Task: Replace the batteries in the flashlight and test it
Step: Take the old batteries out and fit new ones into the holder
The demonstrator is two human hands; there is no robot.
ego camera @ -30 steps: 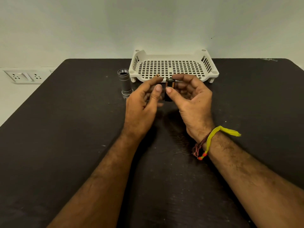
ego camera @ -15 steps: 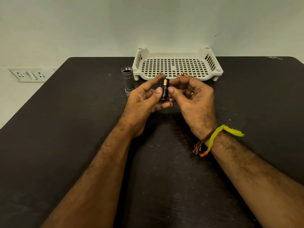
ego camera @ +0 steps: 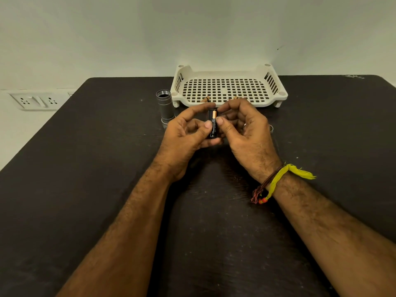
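My left hand (ego camera: 188, 133) and right hand (ego camera: 242, 129) pinch an upright black-and-copper cylindrical battery (ego camera: 213, 124) between them, above the black desk (ego camera: 85, 168).

One white perforated plastic tray (ego camera: 229, 91) at table's far edge. One silver cylindrical metal flashlight body (ego camera: 164, 107) just left of tray. Two copper-topped batteries (ego camera: 206, 99) at tray's front rim, one black-and-copper battery (ego camera: 214, 123) nearer.
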